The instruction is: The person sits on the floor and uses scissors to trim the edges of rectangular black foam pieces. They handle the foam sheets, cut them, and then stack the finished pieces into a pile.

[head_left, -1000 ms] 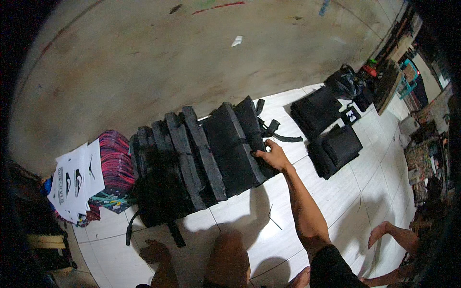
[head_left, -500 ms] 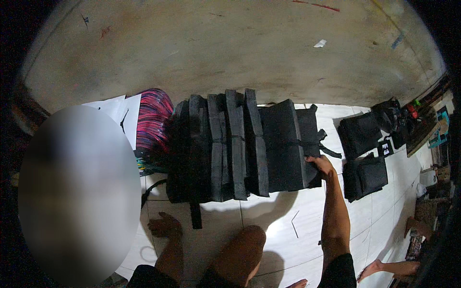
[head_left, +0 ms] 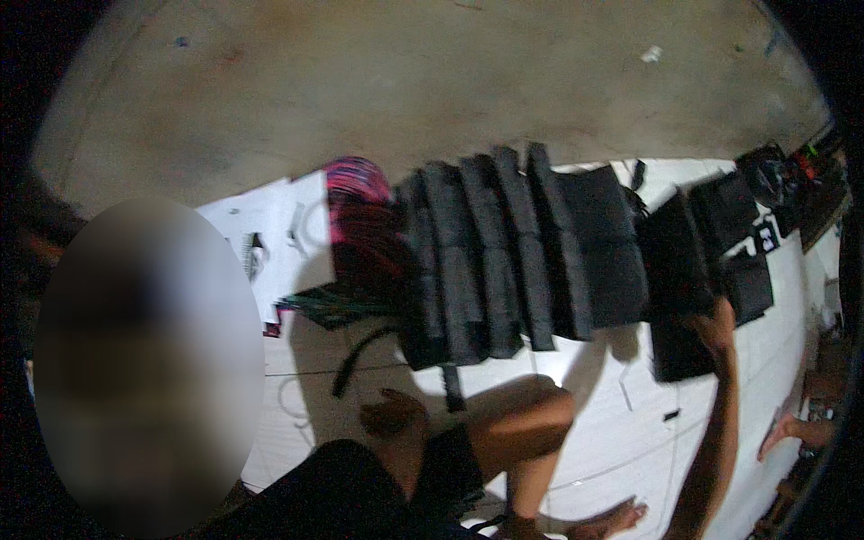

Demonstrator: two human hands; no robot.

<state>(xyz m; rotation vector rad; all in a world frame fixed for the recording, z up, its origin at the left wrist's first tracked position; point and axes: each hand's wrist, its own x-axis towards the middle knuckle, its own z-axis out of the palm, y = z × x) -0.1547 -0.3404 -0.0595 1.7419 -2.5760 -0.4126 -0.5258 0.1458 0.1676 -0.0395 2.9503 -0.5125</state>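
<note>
A row of black folded-fabric bundles (head_left: 490,256) stands on edge, side by side, on the pale tiled floor; a narrow black band runs across their middles. At its right end, my right hand (head_left: 717,335) grips the lower edge of one black fabric bundle (head_left: 673,256), which leans apart from the row. The fingers are partly hidden behind the fabric. My left hand (head_left: 393,412) hangs near my raised knee, holding nothing, its fingers stretched toward the left. A loose black strap (head_left: 360,355) lies just beyond it.
More folded black fabric (head_left: 724,211) lies at the right by the wall. A pile of pink-and-purple striped material (head_left: 360,202) and white printed sheets (head_left: 279,234) are left of the row. A person's bare foot (head_left: 778,436) shows at the right. A blurred oval hides the far left.
My right hand has moved right, carrying the end bundle away from the row toward the other folded fabric. The whole view has also shifted and tilted.
</note>
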